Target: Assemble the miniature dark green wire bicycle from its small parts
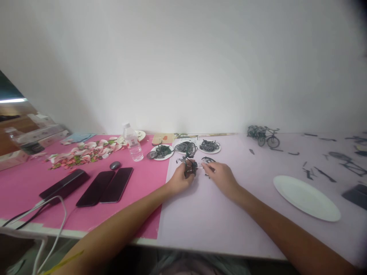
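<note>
My left hand [181, 178] is closed around a dark miniature bicycle [190, 168], held a little above the table with a spoked wheel pointing up. To its right, my right hand [221, 176] pinches a thin pale stick [200, 167] whose tip reaches the bicycle; its exact kind is too small to tell. Behind my right fingers lies a dark curved bicycle part [208, 159]. Further back stand white plates holding small bicycle wheels and parts: a left plate [164, 157], a middle plate [176, 149] and a right plate [217, 151].
Miniature bicycles [266, 136] stand at the back right, near scattered dark parts [325, 174] and a white oval plate [306, 198]. On the pink left side are two phones [116, 185], a black power bank [64, 185] with cables, a water bottle [132, 143] and artificial petals [83, 152].
</note>
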The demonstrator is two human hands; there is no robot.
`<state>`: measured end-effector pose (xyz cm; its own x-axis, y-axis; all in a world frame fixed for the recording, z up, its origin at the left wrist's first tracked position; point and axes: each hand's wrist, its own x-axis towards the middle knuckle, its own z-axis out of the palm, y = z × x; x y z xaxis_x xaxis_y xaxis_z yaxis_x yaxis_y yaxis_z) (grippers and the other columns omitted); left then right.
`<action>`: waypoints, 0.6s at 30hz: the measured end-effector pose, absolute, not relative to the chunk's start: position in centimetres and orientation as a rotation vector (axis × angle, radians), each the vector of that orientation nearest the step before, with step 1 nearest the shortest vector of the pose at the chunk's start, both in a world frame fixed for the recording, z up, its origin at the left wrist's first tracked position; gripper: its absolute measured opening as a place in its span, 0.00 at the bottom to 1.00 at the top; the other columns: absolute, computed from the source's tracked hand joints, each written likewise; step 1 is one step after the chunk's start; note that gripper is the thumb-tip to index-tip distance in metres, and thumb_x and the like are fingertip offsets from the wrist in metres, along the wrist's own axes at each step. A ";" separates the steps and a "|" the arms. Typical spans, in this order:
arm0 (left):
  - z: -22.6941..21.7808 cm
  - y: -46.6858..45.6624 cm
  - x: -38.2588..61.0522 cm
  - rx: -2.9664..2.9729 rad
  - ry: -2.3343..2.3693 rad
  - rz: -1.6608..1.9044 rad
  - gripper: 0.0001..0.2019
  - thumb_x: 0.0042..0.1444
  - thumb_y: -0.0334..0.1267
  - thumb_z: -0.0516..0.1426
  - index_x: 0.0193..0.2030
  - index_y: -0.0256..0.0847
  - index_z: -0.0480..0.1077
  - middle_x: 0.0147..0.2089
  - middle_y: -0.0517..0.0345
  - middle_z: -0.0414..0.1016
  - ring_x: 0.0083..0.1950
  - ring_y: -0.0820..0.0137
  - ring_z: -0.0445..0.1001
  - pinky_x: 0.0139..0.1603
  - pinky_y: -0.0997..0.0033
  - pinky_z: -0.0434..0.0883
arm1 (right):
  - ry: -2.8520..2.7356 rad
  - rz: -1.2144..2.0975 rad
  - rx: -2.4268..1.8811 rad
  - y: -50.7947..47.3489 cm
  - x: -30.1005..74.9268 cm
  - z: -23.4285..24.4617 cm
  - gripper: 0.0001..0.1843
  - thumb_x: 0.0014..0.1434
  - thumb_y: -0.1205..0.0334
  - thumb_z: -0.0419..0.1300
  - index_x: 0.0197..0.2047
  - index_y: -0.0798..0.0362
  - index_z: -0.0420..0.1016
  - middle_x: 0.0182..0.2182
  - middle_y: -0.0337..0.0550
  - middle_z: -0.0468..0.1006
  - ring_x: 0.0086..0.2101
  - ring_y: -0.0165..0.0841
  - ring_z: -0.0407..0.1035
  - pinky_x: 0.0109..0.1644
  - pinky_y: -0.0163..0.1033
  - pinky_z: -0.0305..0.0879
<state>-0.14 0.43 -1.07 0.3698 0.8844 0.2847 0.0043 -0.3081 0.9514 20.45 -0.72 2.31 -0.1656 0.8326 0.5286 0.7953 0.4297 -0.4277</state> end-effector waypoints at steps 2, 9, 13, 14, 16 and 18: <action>-1.2 0.5 -0.2 1.623 0.789 1.083 0.26 0.60 0.27 0.58 0.64 0.38 0.61 0.57 0.43 0.75 0.60 0.62 0.76 0.62 0.61 0.72 | -1.971 0.119 -1.380 -0.7 20.5 2.4 0.31 0.72 0.45 0.53 0.19 0.50 0.65 0.19 0.40 0.74 0.22 0.32 0.66 0.29 0.36 0.56; -1.4 0.5 -0.3 1.675 0.757 1.064 0.27 0.61 0.29 0.59 0.67 0.38 0.59 0.59 0.40 0.73 0.62 0.60 0.74 0.65 0.57 0.70 | -1.989 0.176 -1.395 -1.0 20.4 2.7 0.30 0.74 0.45 0.48 0.22 0.49 0.63 0.21 0.41 0.74 0.23 0.34 0.67 0.30 0.37 0.56; -1.6 0.7 -0.3 1.707 0.744 1.094 0.28 0.61 0.28 0.59 0.67 0.37 0.59 0.58 0.40 0.73 0.61 0.59 0.74 0.64 0.57 0.71 | -2.028 0.264 -1.427 -1.3 20.5 2.7 0.20 0.73 0.48 0.50 0.32 0.48 0.66 0.26 0.38 0.77 0.27 0.35 0.70 0.32 0.37 0.57; -1.6 0.8 -0.2 1.708 0.745 1.103 0.28 0.61 0.28 0.59 0.67 0.37 0.59 0.58 0.40 0.74 0.61 0.59 0.75 0.63 0.57 0.72 | -2.026 0.300 -1.433 -1.3 20.5 2.6 0.15 0.72 0.49 0.52 0.36 0.48 0.67 0.28 0.38 0.77 0.28 0.35 0.71 0.34 0.37 0.58; -1.7 0.9 -0.2 1.711 0.758 1.115 0.27 0.60 0.27 0.59 0.66 0.36 0.60 0.56 0.41 0.74 0.60 0.59 0.76 0.62 0.57 0.73 | -2.008 0.368 -1.440 -1.3 20.5 2.5 0.07 0.69 0.54 0.55 0.40 0.47 0.66 0.30 0.36 0.79 0.29 0.35 0.72 0.36 0.37 0.60; -1.6 0.9 -0.2 1.717 0.781 1.117 0.27 0.60 0.27 0.59 0.66 0.36 0.60 0.56 0.41 0.75 0.58 0.59 0.77 0.61 0.57 0.73 | -1.977 0.428 -1.420 -1.3 20.5 2.3 0.05 0.66 0.57 0.56 0.42 0.47 0.65 0.33 0.37 0.79 0.30 0.35 0.72 0.38 0.38 0.62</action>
<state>-0.20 0.95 -1.61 0.3887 0.8556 0.3418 0.0273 -0.3815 0.9240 20.51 -1.29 2.34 -0.1948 0.9275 0.3191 0.7124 0.3574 -0.6040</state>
